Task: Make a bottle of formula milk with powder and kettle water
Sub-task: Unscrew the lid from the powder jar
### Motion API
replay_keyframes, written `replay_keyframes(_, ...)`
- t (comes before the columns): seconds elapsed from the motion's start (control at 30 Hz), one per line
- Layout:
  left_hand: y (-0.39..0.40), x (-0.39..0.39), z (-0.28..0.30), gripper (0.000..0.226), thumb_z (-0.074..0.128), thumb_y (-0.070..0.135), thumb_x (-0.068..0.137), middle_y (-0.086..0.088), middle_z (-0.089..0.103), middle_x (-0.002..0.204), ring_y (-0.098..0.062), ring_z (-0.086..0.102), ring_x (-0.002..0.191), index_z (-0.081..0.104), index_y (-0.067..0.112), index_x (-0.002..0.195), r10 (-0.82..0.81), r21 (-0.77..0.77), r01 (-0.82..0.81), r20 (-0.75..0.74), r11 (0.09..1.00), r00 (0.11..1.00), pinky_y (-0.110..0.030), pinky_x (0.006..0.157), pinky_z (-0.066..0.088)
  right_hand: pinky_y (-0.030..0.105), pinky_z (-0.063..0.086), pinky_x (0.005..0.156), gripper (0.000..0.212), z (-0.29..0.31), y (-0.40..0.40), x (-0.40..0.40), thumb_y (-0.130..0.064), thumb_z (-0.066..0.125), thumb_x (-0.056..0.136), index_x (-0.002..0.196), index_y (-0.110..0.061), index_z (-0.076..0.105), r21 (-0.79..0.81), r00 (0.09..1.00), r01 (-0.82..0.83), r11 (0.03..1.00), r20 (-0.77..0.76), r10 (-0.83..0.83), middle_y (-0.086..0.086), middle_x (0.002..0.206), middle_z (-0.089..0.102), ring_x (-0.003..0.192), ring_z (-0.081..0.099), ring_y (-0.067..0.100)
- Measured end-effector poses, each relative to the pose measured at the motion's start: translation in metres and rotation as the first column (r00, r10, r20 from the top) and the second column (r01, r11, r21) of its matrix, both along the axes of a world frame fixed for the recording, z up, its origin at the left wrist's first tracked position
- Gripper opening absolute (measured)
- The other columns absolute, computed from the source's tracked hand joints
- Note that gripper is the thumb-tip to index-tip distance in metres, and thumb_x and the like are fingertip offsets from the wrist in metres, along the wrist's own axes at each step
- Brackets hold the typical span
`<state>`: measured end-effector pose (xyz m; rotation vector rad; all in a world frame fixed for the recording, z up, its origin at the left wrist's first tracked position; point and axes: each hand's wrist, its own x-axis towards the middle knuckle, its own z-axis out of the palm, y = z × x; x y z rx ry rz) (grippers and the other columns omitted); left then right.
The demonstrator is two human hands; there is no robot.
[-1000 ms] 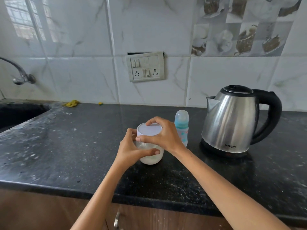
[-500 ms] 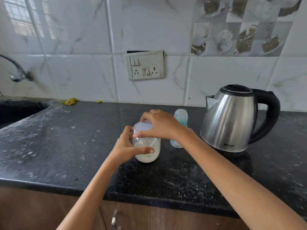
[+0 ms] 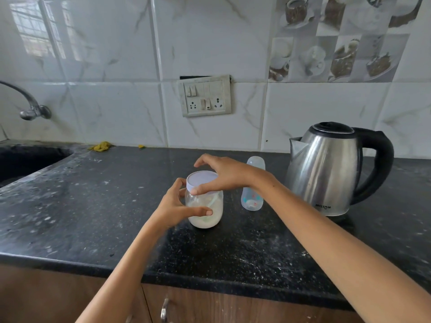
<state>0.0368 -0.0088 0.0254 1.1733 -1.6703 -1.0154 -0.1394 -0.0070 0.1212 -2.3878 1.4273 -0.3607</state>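
Standing upright on the black speckled countertop (image 3: 70,224), the clear powder jar (image 3: 205,206) sits to the left of the steel electric kettle (image 3: 326,169), well apart from it, with white powder filling its lower part and what may be a pale scoop leaning inside, though the plastic blurs it. Its white lid (image 3: 201,179) is on the mouth. The left hand (image 3: 177,206) grips the jar's body, thumb curled across the front and fingers wrapped round the far side. The right hand (image 3: 224,174) arches over the lid from the kettle side, thumb pressed at the lid's front rim and fingers curled round its back edge. Between jar and kettle stands the baby bottle (image 3: 253,194), capped with a clear dome, just beside the jar and partly hidden by the right wrist. On the tiled wall up and left of the kettle is a switch-and-socket plate (image 3: 205,96). Far to the kettle's left a tap (image 3: 30,108) reaches over a dark sink (image 3: 23,159).
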Motion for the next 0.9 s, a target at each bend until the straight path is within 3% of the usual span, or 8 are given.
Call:
replay_keyframes(0.13,-0.002,0.001,0.000,0.077,0.093,0.022,0.049,0.005,0.068,0.101,-0.008,0.065,0.096,0.051,0.011,0.112,0.002,-0.014,-0.002,0.008,1.000,1.000,-0.032,0.080,0.055,0.039,0.041,0.087,0.078,-0.009,-0.001,0.017,-0.075,0.055,0.076,0.126,-0.016,0.047,-0.317,0.952,0.130,0.940,-0.225,-0.207,0.007,0.127,0.053,0.116,0.052,0.026)
replay_keyframes(0.23,-0.004,0.003,-0.002,0.086,0.093,0.034,0.040,0.005,0.070,0.105,-0.010,0.066,0.098,0.051,0.019,0.114,0.005,0.010,-0.005,-0.011,1.000,1.000,-0.040,0.086,0.055,0.035,0.043,0.084,0.052,-0.001,-0.003,0.012,-0.050,0.068,0.082,0.123,-0.022,0.052,-0.153,0.996,0.010,0.988,-0.086,-0.023,0.002,0.122,0.057,0.112,0.055,0.021)
replay_keyframes(0.3,-0.005,0.005,-0.001,0.089,0.092,0.037,0.037,0.004,0.071,0.105,-0.012,0.066,0.100,0.050,0.021,0.115,0.017,0.021,-0.016,-0.020,1.000,1.000,-0.043,0.089,0.054,0.032,0.044,0.092,0.055,0.004,-0.004,0.006,-0.036,0.072,0.081,0.130,-0.025,0.049,-0.014,0.998,-0.053,0.998,0.024,0.054,-0.002,0.135,0.054,0.121,0.051,0.017)
replay_keyframes(0.47,-0.005,0.007,0.001,0.091,0.089,0.042,0.034,0.007,0.068,0.102,-0.013,0.064,0.101,0.050,0.017,0.113,0.032,0.005,-0.032,0.002,0.999,0.999,-0.039,0.086,0.054,0.036,0.040,0.085,0.080,-0.011,-0.006,0.020,-0.074,0.058,0.075,0.130,-0.018,0.045,-0.229,0.959,0.114,0.967,-0.228,-0.167,0.005,0.130,0.053,0.116,0.051,0.024)
replay_keyframes(0.53,-0.006,0.007,0.000,0.090,0.090,0.042,0.035,0.007,0.068,0.101,-0.013,0.065,0.100,0.050,0.018,0.113,0.035,0.007,-0.035,0.008,0.999,0.999,-0.042,0.088,0.054,0.034,0.039,0.078,0.068,-0.011,-0.007,0.024,-0.069,0.058,0.079,0.123,-0.019,0.049,-0.274,0.965,0.111,0.955,-0.199,-0.170,0.004,0.121,0.057,0.105,0.053,0.022)
replay_keyframes(0.63,-0.007,0.007,-0.001,0.090,0.091,0.042,0.037,0.005,0.070,0.105,-0.015,0.065,0.102,0.049,0.022,0.115,0.035,0.025,-0.035,0.009,0.999,0.999,-0.047,0.091,0.052,0.034,0.043,0.088,0.062,-0.002,-0.009,0.019,-0.044,0.071,0.080,0.132,-0.022,0.046,-0.055,0.999,0.037,0.998,-0.038,-0.039,0.002,0.133,0.053,0.115,0.052,0.021)
replay_keyframes(0.77,-0.010,0.006,-0.002,0.092,0.091,0.044,0.036,0.005,0.067,0.109,-0.015,0.062,0.106,0.049,0.022,0.116,0.048,0.020,-0.048,0.005,0.999,0.999,-0.048,0.093,0.051,0.037,0.042,0.096,0.089,-0.002,-0.012,0.020,-0.066,0.069,0.073,0.140,-0.018,0.037,-0.111,0.980,0.112,0.988,-0.153,-0.128,0.005,0.141,0.047,0.126,0.047,0.023)
replay_keyframes(0.9,-0.019,0.007,-0.004,0.092,0.091,0.047,0.035,0.005,0.066,0.112,-0.016,0.061,0.108,0.049,0.027,0.115,0.075,0.031,-0.076,0.020,0.997,0.997,-0.049,0.093,0.050,0.033,0.042,0.078,0.069,-0.004,-0.018,0.022,-0.066,0.067,0.075,0.125,-0.021,0.049,-0.218,0.972,0.128,0.968,-0.166,-0.166,0.001,0.121,0.058,0.105,0.055,0.020)
